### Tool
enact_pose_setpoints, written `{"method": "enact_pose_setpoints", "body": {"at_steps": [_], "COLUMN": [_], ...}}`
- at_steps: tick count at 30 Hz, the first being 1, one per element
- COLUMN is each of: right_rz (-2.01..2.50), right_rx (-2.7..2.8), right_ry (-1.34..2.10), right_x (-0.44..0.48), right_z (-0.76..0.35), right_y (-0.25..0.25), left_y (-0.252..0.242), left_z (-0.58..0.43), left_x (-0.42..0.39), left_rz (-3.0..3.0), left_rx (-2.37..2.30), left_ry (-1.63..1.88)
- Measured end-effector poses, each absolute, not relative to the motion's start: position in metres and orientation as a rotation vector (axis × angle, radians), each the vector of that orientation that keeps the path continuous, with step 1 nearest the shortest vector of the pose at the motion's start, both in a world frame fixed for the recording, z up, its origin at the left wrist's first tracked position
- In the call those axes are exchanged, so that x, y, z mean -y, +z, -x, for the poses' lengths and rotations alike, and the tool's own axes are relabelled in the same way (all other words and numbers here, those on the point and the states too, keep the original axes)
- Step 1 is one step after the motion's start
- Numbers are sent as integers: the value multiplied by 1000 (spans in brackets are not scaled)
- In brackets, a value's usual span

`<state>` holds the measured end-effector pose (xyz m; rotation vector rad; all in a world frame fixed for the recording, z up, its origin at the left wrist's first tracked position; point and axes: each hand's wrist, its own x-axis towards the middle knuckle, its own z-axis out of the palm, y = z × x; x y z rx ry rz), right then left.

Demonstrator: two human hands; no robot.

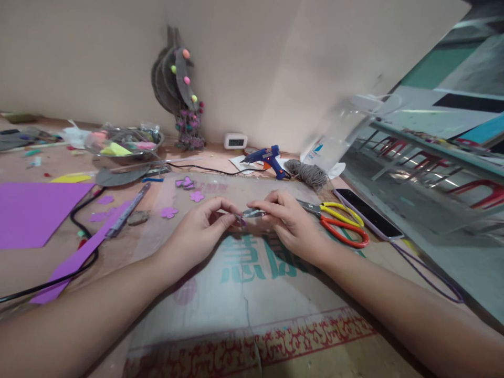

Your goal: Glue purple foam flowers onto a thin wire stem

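Observation:
My left hand [210, 223] pinches a small dark purple piece [241, 220] between thumb and fingertips; its exact kind is too small to tell. Facing it, my right hand [287, 220] is closed on a slim, pointed silver tool [252, 212], whose tip reaches towards the purple piece. I cannot tell whether the two touch. Purple flower cutouts [169, 212] lie just left of my left hand. Beyond my right hand rest large scissors [342, 223] with yellow and red handles.
A blue glue gun [265, 159] and grey yarn [305, 174] lie by the wall, near a small digital clock [235, 141]. Purple sheet [39, 212], a pen [128, 210] and a bowl [129, 149] of craft bits are left. A phone [368, 212] lies at the right edge.

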<state>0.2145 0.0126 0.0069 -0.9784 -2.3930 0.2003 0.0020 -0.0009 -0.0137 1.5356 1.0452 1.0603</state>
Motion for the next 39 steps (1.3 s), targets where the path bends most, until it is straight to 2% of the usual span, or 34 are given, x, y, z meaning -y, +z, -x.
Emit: {"method": "enact_pose_setpoints", "body": {"at_steps": [24, 33, 39], "right_rz": [902, 973, 921], "right_rx": [2457, 2245, 2321], "right_ry": [-75, 93, 44], "right_x": [-11, -12, -13], "right_z": [-213, -213, -215], "right_y": [2, 6, 3], "left_y": [-11, -11, -14], "left_z": [-1, -3, -3], "left_x": [1, 1, 0], "left_rz": [-1556, -1521, -1521], "left_rx": [-1033, -1069, -1061], "left_ry": [1041, 1029, 1059]}}
